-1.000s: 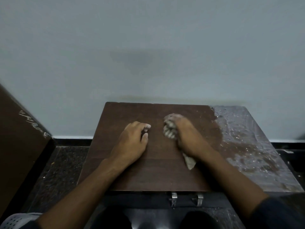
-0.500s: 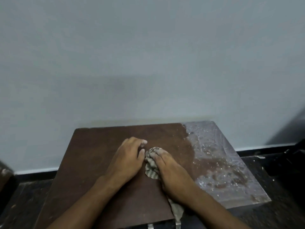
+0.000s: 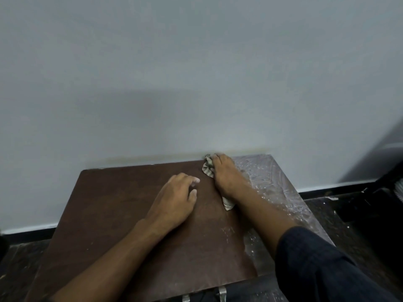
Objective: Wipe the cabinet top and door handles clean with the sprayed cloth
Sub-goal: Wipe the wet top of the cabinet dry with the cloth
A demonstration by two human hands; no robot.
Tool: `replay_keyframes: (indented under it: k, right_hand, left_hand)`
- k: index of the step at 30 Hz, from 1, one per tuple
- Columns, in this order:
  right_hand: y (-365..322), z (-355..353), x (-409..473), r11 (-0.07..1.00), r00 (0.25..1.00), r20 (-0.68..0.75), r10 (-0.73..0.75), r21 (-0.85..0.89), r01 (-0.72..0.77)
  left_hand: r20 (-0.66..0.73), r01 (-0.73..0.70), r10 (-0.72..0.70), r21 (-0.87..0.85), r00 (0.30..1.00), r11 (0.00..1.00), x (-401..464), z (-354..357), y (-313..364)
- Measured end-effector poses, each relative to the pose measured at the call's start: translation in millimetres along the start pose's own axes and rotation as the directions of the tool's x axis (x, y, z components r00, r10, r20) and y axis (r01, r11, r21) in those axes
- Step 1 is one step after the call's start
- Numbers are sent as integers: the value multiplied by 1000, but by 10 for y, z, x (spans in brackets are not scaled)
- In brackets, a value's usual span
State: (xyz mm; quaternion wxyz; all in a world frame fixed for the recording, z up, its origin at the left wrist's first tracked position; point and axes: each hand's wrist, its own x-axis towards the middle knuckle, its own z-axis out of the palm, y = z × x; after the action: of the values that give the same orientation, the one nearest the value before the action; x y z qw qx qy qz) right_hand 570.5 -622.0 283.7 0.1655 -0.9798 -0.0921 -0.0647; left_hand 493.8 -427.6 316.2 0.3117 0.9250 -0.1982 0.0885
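Home room, wooden cabinet [image 3: 122, 214] against plain wall [image 3: 196, 73], dark skirting [image 3: 335, 185]

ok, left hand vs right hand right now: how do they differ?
The right hand presses the cloth against the cabinet top; the left hand holds nothing. The right hand reaches to the back edge by the wall; the left hand sits nearer the middle. The right hand lies beside the dusty whitish strip; the left hand is on bare brown wood. Both rest palm down on the top.
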Motion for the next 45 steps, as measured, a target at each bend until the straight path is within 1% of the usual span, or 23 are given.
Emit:
replay_keyframes:
  k: [4,6,8,10,13,15,18,20,23,25,26,29,31,33,35,36,37,38,39,40,41,43,45]
  right_hand:
    - [-186,23,-608,995,997,-39,-62,81,65]
    - [-287,26,-1065,992,997,-46,-55,110,60]
    - [-437,33,-1517,990,998,-43,-49,128,55]
    - [-567,36,-1928,988,995,-57,-86,126,92]
    - [-589,-70,-2268,980,989,-12,-148,134,148]
    - [-479,-137,-2278,983,990,48,-132,137,124]
    - [-429,-87,-2058,993,998,-54,-16,119,22]
    - [-587,2,-1965,986,993,-110,48,166,-29]
    - [-834,66,-2119,972,992,-125,10,234,20]
    - [-760,23,-2312,977,991,-122,-57,199,81]
    - [-653,-12,-2385,981,990,-133,-52,179,76]
    - [-284,-117,-2501,983,981,-149,121,159,-97]
    - [-251,-158,-2510,978,970,-172,174,147,-150]
    - [-417,-124,-2558,985,973,-201,115,149,-86]
    - [-565,-73,-2658,988,987,-158,-32,142,55]
    - [-535,-88,-2685,988,987,-139,-79,120,96]
    - [-420,-125,-2681,991,985,-152,-76,102,92]
    - [-275,-167,-2651,995,983,-181,-8,95,25]
    - [-119,-212,-2609,991,973,-207,103,101,-83]
    - [22,-256,-2560,975,952,-221,213,108,-193]
    - [81,-289,-2514,958,934,-222,282,117,-261]
    - [-62,-261,-2476,954,935,-200,291,134,-269]
    - [-351,-144,-2551,973,971,-158,180,170,-153]
  left_hand:
    - [7,5,-5,-5,1000,1000,-77,15,25]
    - [-1,2,-3,-21,1000,1000,-111,43,43]
    - [-7,-17,16,-43,1000,999,-151,74,76]
    - [12,-42,43,-61,999,997,-213,119,159]
    - [49,-65,69,-87,996,994,-323,181,269]
    - [55,-77,82,-87,995,993,-400,212,299]
    - [54,-64,68,-72,996,995,-476,242,315]
    - [51,-48,52,-75,997,996,-489,270,344]
    - [28,-14,18,-142,999,990,-491,311,440]
    - [22,-1,4,-175,1000,985,-511,325,527]
    - [26,0,4,-188,1000,982,-525,330,567]
    - [60,-13,24,-166,998,986,-580,351,621]
    - [65,-28,38,-148,997,989,-614,377,630]
    - [69,-40,51,-142,996,989,-630,422,648]
    - [80,-36,48,-147,996,988,-627,450,675]
    - [87,-42,55,-145,995,989,-616,459,683]
    - [94,-57,70,-136,993,989,-606,464,687]
    - [105,-73,86,-125,991,989,-598,462,693]
    - [117,-84,98,-117,988,990,-596,458,703]
    - [122,-88,102,-111,987,990,-597,452,712]
    - [121,-86,99,-110,988,990,-595,451,722]
    - [113,-70,83,-118,990,991,-579,470,746]
    - [107,-55,69,-128,992,990,-557,508,784]
